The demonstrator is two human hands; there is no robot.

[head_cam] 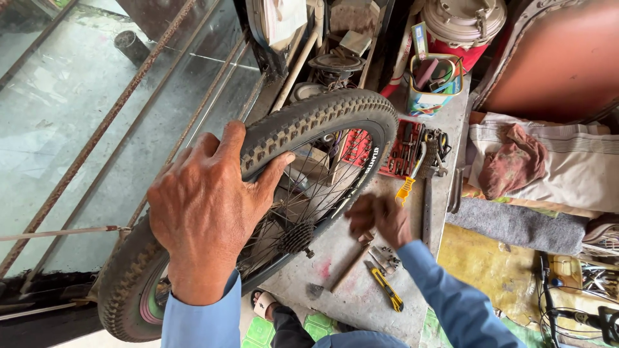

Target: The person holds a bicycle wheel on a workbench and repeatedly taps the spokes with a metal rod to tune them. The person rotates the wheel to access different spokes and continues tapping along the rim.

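Note:
My left hand (205, 205) grips the top of a bicycle wheel (309, 129) with a knobby black tyre, thumb hooked over the tread. The wheel stands upright and tilted, its spokes and rear sprocket cluster (296, 237) facing right. My right hand (380, 218) reaches down over the concrete ledge (361, 296), blurred, its fingers curled by a hammer's wooden handle (351, 263); whether it holds anything I cannot tell. A yellow utility knife (385, 289) and pliers (387, 258) lie just below it.
A red tray of tools (400, 149), a yellow-handled tool (405, 190) and a long metal file (427, 206) lie on the ledge. A tin of small items (433, 84) stands behind. Folded cloths (548, 167) are at right, glass with rusty bars (97, 129) at left.

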